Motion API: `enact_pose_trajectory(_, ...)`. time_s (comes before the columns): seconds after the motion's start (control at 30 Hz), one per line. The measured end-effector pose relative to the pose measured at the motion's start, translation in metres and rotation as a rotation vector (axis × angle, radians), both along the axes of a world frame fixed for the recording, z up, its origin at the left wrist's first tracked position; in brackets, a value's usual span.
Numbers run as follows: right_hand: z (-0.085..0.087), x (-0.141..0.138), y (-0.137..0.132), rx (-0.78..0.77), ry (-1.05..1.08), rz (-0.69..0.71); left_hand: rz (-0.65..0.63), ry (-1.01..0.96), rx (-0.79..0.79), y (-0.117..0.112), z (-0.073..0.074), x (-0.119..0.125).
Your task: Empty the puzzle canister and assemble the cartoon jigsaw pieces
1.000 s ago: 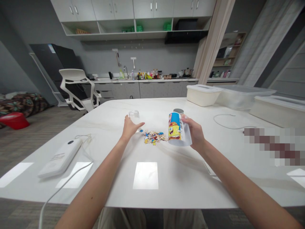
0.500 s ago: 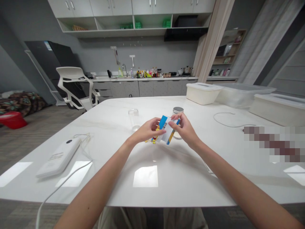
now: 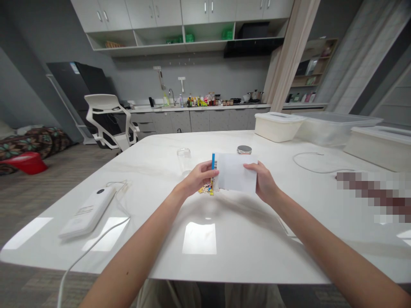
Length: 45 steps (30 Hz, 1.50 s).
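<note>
Above the middle of the table, both hands hold a small cardboard box [image 3: 236, 172]. Its plain white face is toward me, and a blue strip with a barcode runs down its left edge. My left hand [image 3: 201, 176] is closed on that left edge, thumb in front. At the right edge my right hand [image 3: 265, 179] grips it, thumb across the white face. Below and behind the box lies a small heap of colourful jigsaw pieces [image 3: 204, 188], partly hidden by it. A clear glass jar [image 3: 184, 159] stands beyond my left hand. Behind the box shows a jar's silver lid [image 3: 244, 149].
On the left lie a white power bank-like device [image 3: 88, 211] and its cable [image 3: 96, 239]. Lidded plastic bins [image 3: 278, 127] stand at the back right, near a thin white cord [image 3: 308, 169]. A blurred-out patch [image 3: 375, 192] covers something at the right.
The box has turned and opened out flatter, so its white face now points at me. My right hand has moved rightward, away from my left. The view has shifted slightly.
</note>
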State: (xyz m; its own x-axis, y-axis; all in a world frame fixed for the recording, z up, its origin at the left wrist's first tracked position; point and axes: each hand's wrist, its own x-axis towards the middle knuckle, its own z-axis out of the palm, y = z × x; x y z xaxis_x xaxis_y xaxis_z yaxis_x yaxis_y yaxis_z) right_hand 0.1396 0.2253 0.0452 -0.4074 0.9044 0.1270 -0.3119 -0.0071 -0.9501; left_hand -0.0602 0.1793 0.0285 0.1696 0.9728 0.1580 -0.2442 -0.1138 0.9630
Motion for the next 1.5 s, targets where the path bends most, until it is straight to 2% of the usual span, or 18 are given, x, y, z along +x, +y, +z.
enact_pose_trajectory(0.17, -0.004, -0.005, 0.003, 0.130, -0.037, 0.021, 0.183, 0.100, 0.013, 0.010, -0.009, 0.005)
enact_pose_trajectory(0.5, -0.015, -0.009, 0.010, 0.192, -0.088, 0.050, 0.220, 0.183, 0.069, 0.011, -0.011, 0.005)
enact_pose_trajectory(0.7, -0.021, -0.011, 0.013, 0.274, -0.189, 0.009, 0.394, 0.349, 0.162, 0.012, -0.015, 0.008)
enact_pose_trajectory(0.83, -0.021, -0.011, 0.011, 0.341, -0.236, 0.014, 0.375, 0.508, 0.288, 0.008, -0.012, 0.011)
enact_pose_trajectory(0.93, -0.019, -0.010, 0.009, 0.380, -0.281, 0.017, 0.398, 0.697, 0.458, 0.004, -0.009, 0.012)
enact_pose_trajectory(1.03, -0.018, -0.010, 0.008, 0.307, -0.289, 0.046, 0.487, 0.821, 0.624, 0.004, -0.007, 0.011)
enact_pose_trajectory(1.13, -0.016, -0.009, 0.008, 0.175, -0.306, 0.095, 0.486, 0.832, 0.675, 0.006, -0.008, 0.009)
enact_pose_trajectory(1.27, -0.015, -0.007, 0.009, 0.211, -0.346, 0.064, 0.407, 0.820, 0.635, 0.003, -0.005, 0.009)
enact_pose_trajectory(1.43, -0.015, -0.004, 0.013, 0.298, -0.210, 0.057, 0.265, 0.716, 0.313, -0.002, 0.003, 0.008)
enact_pose_trajectory(1.5, -0.016, -0.004, 0.015, 0.319, -0.205, 0.055, 0.264, 0.716, 0.278, -0.001, 0.004, 0.007)
